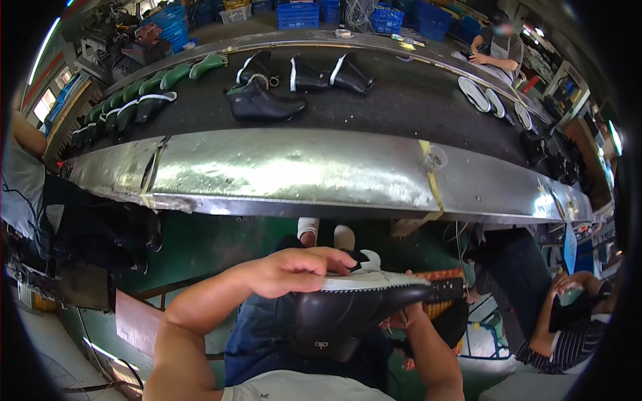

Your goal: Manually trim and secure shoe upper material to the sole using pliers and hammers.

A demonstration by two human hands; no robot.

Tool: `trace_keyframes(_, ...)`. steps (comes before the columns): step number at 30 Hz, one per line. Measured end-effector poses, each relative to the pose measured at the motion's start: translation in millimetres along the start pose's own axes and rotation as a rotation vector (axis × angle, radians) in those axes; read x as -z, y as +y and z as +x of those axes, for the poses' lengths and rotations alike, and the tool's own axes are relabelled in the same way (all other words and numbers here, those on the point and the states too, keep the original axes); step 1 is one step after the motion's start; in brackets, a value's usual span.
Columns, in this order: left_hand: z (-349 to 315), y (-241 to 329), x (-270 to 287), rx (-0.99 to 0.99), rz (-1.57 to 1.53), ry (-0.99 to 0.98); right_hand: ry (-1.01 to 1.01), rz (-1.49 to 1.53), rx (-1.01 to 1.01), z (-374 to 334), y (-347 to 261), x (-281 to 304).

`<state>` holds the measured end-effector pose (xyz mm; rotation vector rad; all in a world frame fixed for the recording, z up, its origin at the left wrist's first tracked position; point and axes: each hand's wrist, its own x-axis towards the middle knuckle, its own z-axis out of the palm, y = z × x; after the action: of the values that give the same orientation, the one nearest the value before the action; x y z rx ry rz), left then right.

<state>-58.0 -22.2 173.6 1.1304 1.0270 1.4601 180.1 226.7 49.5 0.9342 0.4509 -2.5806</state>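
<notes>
A black ankle boot [334,314] with its white sole [374,281] turned upward is held over my lap. A toothed edge runs along where the sole meets the upper. My left hand [287,271] is closed on the sole at its left end, thumb and fingers pressed on the white edge. Toward the narrow right end, my right hand [413,314] grips the boot from below and behind; its fingers are mostly hidden. Something thin shows beside that hand, too small to name.
Ahead runs a conveyor with a dark belt and a metal edge [281,164]. Green boots [175,77], black boots [264,103] and white-soled shoes [473,93] stand on it. A clear cup [435,159] is on the edge. People sit left, right and across; blue crates [297,16] lie beyond.
</notes>
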Motion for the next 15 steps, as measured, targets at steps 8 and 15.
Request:
trace_keyframes(8,-36.6,-79.4,1.8,-0.157,0.195,0.105,-0.256,-0.565,0.277,-18.1,46.8,10.7)
trace_keyframes(15,-16.0,-172.2,-25.0,0.209,-0.373,0.861,0.012,-0.960,0.583,36.3,93.0,9.8)
